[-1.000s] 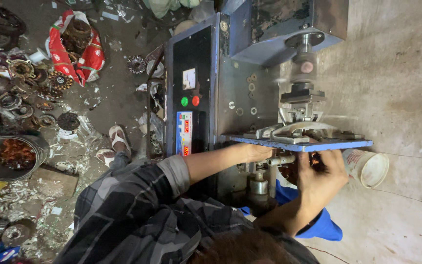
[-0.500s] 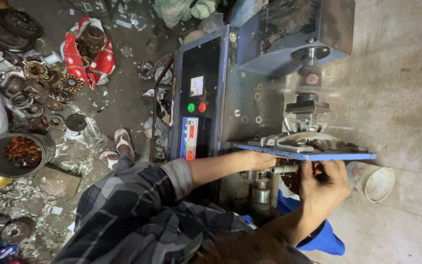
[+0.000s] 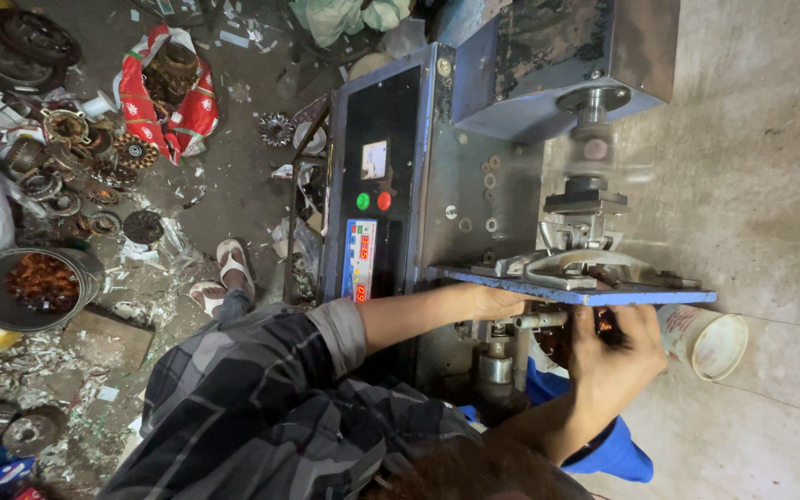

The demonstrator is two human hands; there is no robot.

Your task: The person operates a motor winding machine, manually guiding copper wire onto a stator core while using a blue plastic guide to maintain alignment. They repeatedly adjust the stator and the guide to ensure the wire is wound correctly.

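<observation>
Both hands are under the blue metal machine plate (image 3: 594, 294): left hand (image 3: 493, 304) by a steel shaft (image 3: 534, 321), right hand (image 3: 618, 356) clenched on something dark, can't tell the left's grip.

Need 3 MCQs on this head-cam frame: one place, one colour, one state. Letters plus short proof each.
1. Where does the white plastic bucket sit?
A. on the concrete floor just beyond the blue metal machine table
B. on top of the machine's housing
C. beside the sandalled foot

2. What colours are the two round buttons on the black control panel?
A. both yellow
B. green and red
C. blue and white

3. What is the right hand doing?
A. resting flat on the plaid shirt
B. hanging free, away from the machine
C. fingers curled at a part under the table's edge

Answers: 1 A, the bucket lies on the floor past the table's edge. 2 B, one green and one red show side by side. 3 C, the hand is closed under the blue table, what it grips is blurred.
</observation>
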